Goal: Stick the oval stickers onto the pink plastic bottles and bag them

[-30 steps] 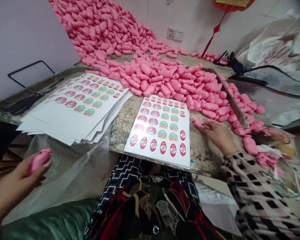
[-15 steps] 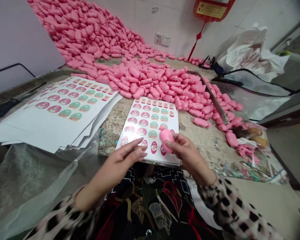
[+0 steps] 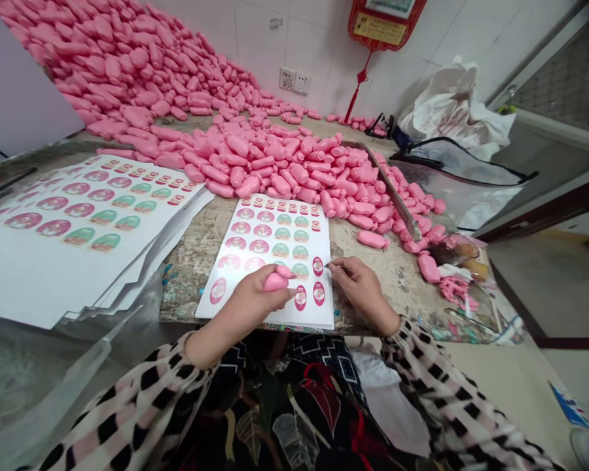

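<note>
My left hand [image 3: 248,297] is wrapped round a small pink plastic bottle [image 3: 275,281], with most of the bottle hidden by the fingers. It hovers over the lower part of a white sticker sheet [image 3: 245,311] lying at the table's front edge. At the sheet's right edge, my right hand [image 3: 360,288] has thumb and forefinger pinched together beside a dark pink oval sticker [image 3: 317,266]. Whether anything is between those fingertips I cannot make out. Rows of pink and green stickers cover the sheet above the hands.
Behind the sheet spreads a big heap of pink bottles [image 3: 255,157], bounded at right by a wooden strip [image 3: 395,193]. A stack of sticker sheets [image 3: 44,281] stands at left. One loose bottle [image 3: 373,239] lies right of the sheet. A clear zip bag [image 3: 464,176] sits far right.
The pink bottle has passed from my right hand to my left, which has closed round it. My right hand now pinches at the sheet's right edge. The view has turned slightly right.
</note>
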Demonstrator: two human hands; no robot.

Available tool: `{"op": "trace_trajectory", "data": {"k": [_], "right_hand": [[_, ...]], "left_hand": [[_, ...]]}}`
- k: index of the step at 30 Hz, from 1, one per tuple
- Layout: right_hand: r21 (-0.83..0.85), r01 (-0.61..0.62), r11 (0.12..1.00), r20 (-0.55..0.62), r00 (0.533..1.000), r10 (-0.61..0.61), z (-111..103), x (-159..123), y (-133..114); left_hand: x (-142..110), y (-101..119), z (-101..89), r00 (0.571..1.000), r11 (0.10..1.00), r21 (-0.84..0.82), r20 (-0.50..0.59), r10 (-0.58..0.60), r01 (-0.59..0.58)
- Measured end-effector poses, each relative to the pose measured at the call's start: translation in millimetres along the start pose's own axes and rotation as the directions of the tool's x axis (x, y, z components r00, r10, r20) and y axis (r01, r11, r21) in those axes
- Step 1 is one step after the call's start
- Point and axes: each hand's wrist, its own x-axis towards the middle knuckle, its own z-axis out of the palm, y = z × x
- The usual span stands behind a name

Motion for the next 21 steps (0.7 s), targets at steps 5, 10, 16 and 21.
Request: {"op": "trace_trajectory", "data": {"k": [5, 10, 16, 21], "right_hand": [[-0.335, 0.0, 0.942, -0.065, 0.998, -0.023, 6, 15, 6], [-0.42, 0.017, 0.907, -0.041, 0.998, -0.037, 7, 18, 5], [-0.477, 0.106, 0.872, 0.02, 0.994, -0.109, 1, 24, 6], [-0.486, 0.159, 0.859, 0.049, 0.987, -0.155, -1, 27, 8]], "left_hand": [[27, 7, 17.0, 0.961, 0.627, 0.734, 0.132, 0.243, -0.26], [41, 5, 28.1, 0.929, 0.433, 0.823, 0.312, 0.198, -0.369], [45, 1, 25.8, 0.905, 0.363, 0.833, 0.416, 0.089, -0.418], [46, 3, 26.5, 0.898, 0.313, 0.843, 0.429, 0.098, -0.437]]}}
